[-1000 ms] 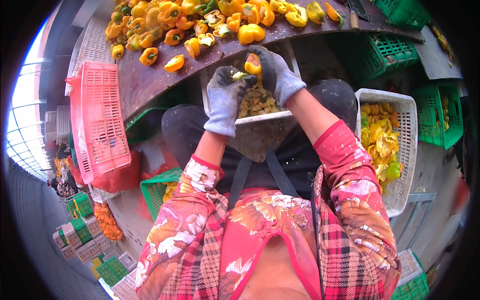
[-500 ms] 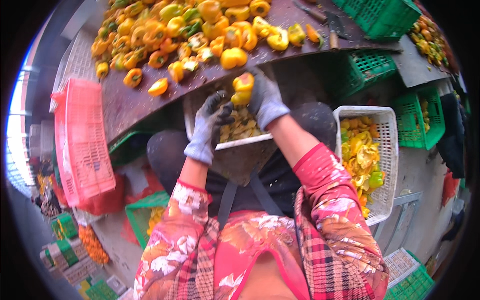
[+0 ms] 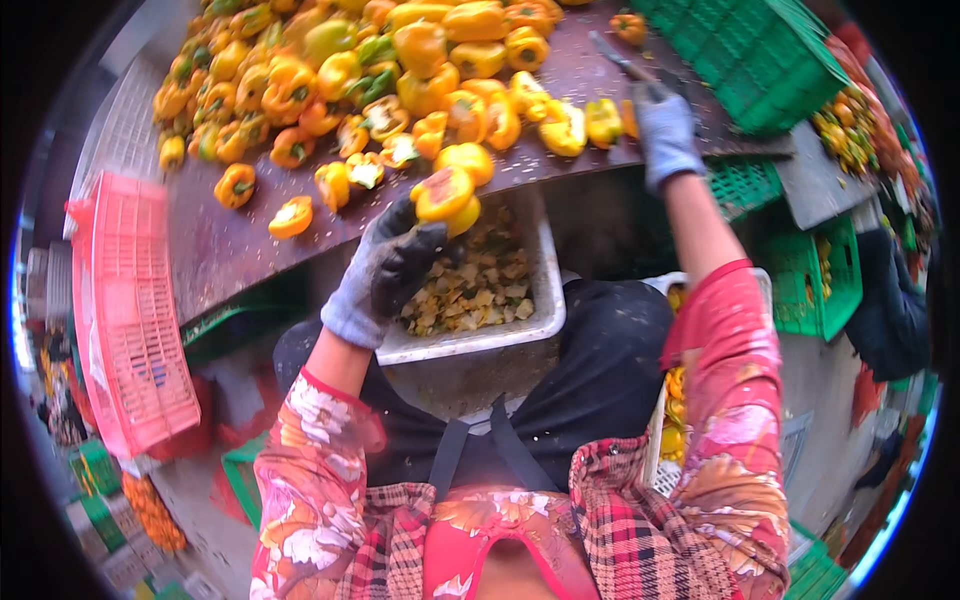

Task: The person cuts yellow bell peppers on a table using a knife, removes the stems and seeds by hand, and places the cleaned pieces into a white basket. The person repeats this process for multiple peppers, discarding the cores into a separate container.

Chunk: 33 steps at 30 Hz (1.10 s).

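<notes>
My left hand (image 3: 385, 262), in a grey glove with dark palm and fingers, is closed around a yellow bell pepper (image 3: 443, 195) with a reddish cut face turned up. It is above the near edge of the table, by the white crate (image 3: 470, 347) of pepper scraps between my knees. On the table at the right, my gloved right hand (image 3: 668, 130) is closed over a knife's handle, which it hides; part of a dark blade (image 3: 676, 82) shows past the fingers. Another thin knife (image 3: 618, 52) lies just beyond. Cut peppers (image 3: 562, 130) lie left of this hand.
Yellow and orange peppers (image 3: 290, 90) are heaped on the dark red table (image 3: 235, 270). A green crate (image 3: 745, 60) stands at the table's right end. A pink crate (image 3: 140, 320) is at the left. Beside my right thigh, a white crate (image 3: 655, 425) holds yellow pepper pieces.
My right hand has left the pepper and moved right and away to the knife on the table. My left hand now holds the pepper alone, slightly left of before. The view has shifted.
</notes>
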Tool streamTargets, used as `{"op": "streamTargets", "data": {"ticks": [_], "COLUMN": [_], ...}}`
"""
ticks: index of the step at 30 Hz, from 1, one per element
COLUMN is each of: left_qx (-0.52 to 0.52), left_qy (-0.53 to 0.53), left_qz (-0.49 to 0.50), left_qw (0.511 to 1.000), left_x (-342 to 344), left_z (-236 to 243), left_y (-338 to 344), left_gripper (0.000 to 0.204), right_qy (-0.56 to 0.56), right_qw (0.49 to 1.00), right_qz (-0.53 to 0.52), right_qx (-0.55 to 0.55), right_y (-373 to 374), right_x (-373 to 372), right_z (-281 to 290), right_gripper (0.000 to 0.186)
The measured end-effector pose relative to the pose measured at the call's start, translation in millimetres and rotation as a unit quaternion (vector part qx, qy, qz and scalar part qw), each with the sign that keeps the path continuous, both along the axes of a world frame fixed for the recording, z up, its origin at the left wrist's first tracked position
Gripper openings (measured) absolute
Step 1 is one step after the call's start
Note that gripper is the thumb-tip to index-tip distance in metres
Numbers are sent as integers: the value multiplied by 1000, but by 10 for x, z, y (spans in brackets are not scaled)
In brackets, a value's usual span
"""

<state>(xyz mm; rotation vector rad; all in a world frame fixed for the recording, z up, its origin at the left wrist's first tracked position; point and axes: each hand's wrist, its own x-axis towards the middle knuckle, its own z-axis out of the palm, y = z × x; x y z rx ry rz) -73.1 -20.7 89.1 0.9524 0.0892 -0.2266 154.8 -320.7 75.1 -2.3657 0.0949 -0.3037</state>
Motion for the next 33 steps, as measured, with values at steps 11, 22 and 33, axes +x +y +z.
{"op": "streamTargets", "data": {"ticks": [11, 22, 33], "left_qx": [65, 613, 149], "left_qy": [131, -212, 66], "left_qz": [27, 109, 94], "left_qw": [989, 753, 982], "left_x": [202, 190, -413], "left_z": [-188, -235, 83], "left_y": [95, 22, -119], "left_gripper": [49, 34, 22], "right_qy": [115, -90, -113], "right_qw": [906, 993, 923], "right_qz": [35, 74, 369], "right_qx": [-407, -28, 2], "right_y": [-671, -386, 1007], "right_x": [1957, 918, -2327], "right_z": [-834, -413, 399], "right_gripper": [55, 36, 25]}}
